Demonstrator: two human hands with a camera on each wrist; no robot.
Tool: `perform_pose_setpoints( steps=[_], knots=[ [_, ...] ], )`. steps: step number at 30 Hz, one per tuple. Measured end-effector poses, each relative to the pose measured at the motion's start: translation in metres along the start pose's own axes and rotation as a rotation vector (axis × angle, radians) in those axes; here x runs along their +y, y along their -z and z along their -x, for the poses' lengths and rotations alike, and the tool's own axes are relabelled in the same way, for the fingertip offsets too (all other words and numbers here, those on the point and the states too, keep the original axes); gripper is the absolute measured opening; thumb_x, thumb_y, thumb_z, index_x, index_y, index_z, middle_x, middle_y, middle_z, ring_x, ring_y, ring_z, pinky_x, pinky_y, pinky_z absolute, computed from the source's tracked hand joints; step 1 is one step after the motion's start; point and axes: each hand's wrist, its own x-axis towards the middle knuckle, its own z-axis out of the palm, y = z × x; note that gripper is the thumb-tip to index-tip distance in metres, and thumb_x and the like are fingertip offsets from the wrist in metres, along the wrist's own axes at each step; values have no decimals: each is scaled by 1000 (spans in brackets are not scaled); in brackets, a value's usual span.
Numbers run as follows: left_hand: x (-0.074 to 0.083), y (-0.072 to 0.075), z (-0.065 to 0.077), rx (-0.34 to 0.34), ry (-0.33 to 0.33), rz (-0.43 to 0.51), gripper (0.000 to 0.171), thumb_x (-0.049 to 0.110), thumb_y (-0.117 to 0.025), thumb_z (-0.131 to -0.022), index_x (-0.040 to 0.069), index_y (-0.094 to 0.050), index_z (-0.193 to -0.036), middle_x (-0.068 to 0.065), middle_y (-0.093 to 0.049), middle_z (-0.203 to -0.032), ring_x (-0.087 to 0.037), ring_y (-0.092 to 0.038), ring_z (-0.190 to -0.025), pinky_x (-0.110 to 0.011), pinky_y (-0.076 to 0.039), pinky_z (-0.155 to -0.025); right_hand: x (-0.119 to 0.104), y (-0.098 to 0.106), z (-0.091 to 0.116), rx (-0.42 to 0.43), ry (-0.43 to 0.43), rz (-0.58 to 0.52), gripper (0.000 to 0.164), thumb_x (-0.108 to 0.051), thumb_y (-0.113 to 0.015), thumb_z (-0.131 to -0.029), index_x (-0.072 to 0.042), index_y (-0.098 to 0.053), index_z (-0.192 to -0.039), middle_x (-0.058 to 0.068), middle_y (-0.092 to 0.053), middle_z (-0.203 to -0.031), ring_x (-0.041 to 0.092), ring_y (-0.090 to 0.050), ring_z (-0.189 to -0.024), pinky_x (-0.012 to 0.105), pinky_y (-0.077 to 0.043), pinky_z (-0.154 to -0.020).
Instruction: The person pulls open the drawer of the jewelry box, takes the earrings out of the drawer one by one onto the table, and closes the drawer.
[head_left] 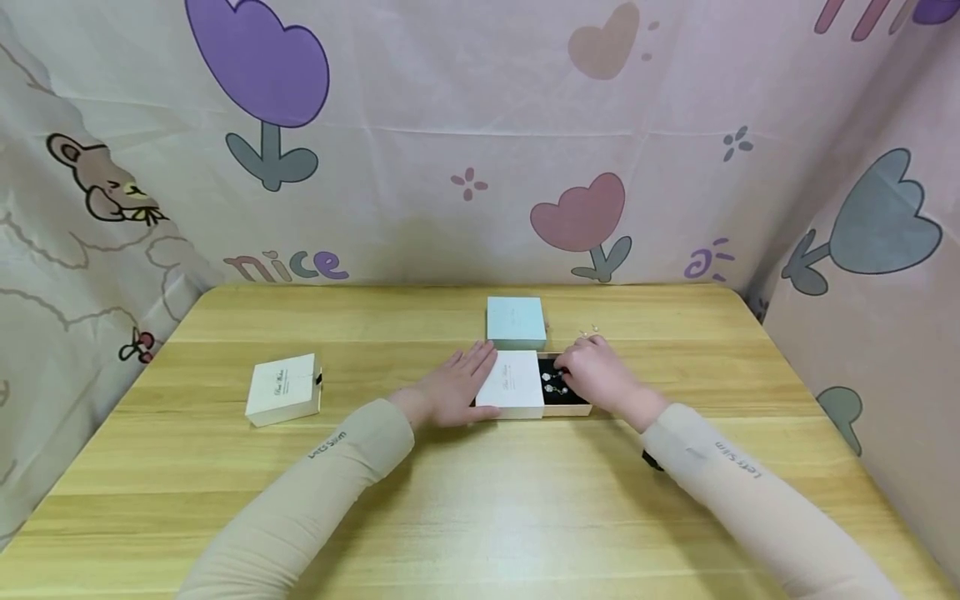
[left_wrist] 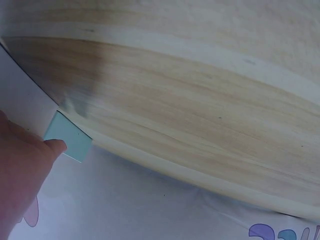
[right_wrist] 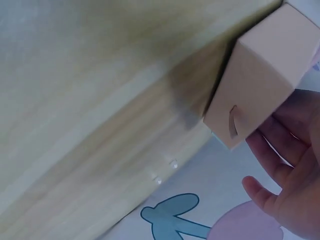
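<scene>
A white jewelry box (head_left: 510, 379) stands mid-table with its drawer (head_left: 567, 409) slid out to the right. Several pale dangling earrings (head_left: 553, 384) lie on the drawer's black lining. My left hand (head_left: 456, 390), fingers spread and straight, rests against the left end of the white sleeve. Over the right part of the drawer bends my right hand (head_left: 600, 375), its fingertips down at the black lining. In the right wrist view the drawer's pink end (right_wrist: 250, 95) with its ribbon tab shows beside that hand. Its index finger and thumb are hidden, and I cannot tell whether they pinch an earring.
Directly behind the white box stands a light blue box (head_left: 516, 322). Two small earrings (head_left: 589, 332) lie on the table just beyond my right hand. Another white box (head_left: 282, 389) with a black tab sits to the left. A patterned curtain (head_left: 420, 167) hangs along the table's back edge.
</scene>
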Motion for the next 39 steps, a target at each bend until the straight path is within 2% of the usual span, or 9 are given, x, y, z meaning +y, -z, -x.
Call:
perform_pose_setpoints(
  steps=[6,21,25,30,39],
  knots=[
    [-1,-1,-1,1,4,2,91,63,-34,-92,4,2,-150,-11,7,-158,-24,6,-146,-43,-7,-119,-3,-3,-1,17,13,39,10,-6,-69,-78,-11,-73,-86,3,-73,-90,23,-62,-87,45,-43,-85],
    [-1,-4,-3,12,-4,-8,91,64,-34,-91,4,1,-150,-11,6,-159,-25,4,-147,-43,-8,-119,-5,-5,-5,12,18,32,7,-4,-69,-76,-11,-71,-75,2,-72,-80,21,-59,-76,40,-43,-78],
    [-1,-5,-3,19,-8,-9,91,63,-35,-92,4,0,-150,-11,5,-159,-26,3,-147,-44,-8,-119,-5,-4,-6,5,12,10,9,-2,-68,-75,-10,-71,-75,2,-72,-79,22,-60,-75,40,-43,-78],
    [-1,-5,-3,9,-1,-5,91,63,-35,-92,4,1,-150,-10,7,-159,-24,5,-147,-42,-7,-119,-2,2,-7,29,-6,-48,10,0,-67,-73,-8,-73,-75,4,-72,-78,25,-64,-78,47,-45,-82],
    [-2,-3,-2,4,-1,-13,91,64,-34,-92,4,2,-150,-10,8,-158,-23,7,-146,-42,-7,-119,20,24,-9,38,-125,-190,10,-1,-65,-77,-4,-74,-81,7,-73,-79,26,-66,-79,52,-43,-89]
  ],
)
